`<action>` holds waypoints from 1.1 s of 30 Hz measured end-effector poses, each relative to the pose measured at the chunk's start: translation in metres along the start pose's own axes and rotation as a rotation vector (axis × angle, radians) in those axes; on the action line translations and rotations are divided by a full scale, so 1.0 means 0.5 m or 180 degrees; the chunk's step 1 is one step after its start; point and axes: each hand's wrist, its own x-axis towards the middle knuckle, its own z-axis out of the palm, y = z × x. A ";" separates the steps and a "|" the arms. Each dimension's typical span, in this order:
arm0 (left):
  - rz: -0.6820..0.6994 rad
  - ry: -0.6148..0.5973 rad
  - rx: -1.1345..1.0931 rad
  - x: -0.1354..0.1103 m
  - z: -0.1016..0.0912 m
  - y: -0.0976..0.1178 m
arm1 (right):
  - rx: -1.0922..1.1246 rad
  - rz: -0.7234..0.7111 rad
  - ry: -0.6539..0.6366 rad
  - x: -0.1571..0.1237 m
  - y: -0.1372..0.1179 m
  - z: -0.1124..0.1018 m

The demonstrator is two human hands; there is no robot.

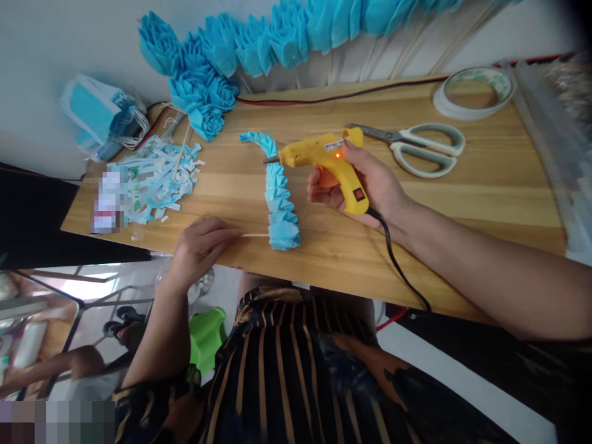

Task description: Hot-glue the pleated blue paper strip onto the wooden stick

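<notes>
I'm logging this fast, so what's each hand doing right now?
Left hand: closed, pinching a thin stick.
Right hand: closed around a yellow glue gun.

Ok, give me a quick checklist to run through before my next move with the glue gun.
1. Glue gun in the right hand: ok, fingers wrapped around its handle.
2. Power: ok, its light glows orange.
3. Glue hot enough: cannot tell, heat doesn't show.
4. Stick under control: ok, pinched by the left hand and reaching the near end of the folded blue strip.
5. Nozzle off the strip: cannot tell, it overlaps the strip in view, but the gap isn't clear.
6. Table free of scraps: not ok, scraps lie heaped at the left.
</notes>
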 end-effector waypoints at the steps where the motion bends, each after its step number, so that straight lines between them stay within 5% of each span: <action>1: -0.0005 0.0018 0.0036 -0.001 0.002 -0.002 | 0.0011 0.0025 0.0028 -0.001 -0.001 0.001; 12: -0.0154 0.0254 -0.0061 -0.006 0.022 -0.012 | -0.0143 0.0022 -0.0002 0.004 0.002 0.003; 20: 0.0027 0.0517 0.0112 -0.008 0.040 -0.034 | -0.1388 0.0024 0.0059 -0.015 -0.038 -0.016; 33: 0.0118 0.0659 -0.0054 0.000 0.046 -0.032 | -0.2052 -0.0057 -0.0523 -0.008 -0.052 -0.059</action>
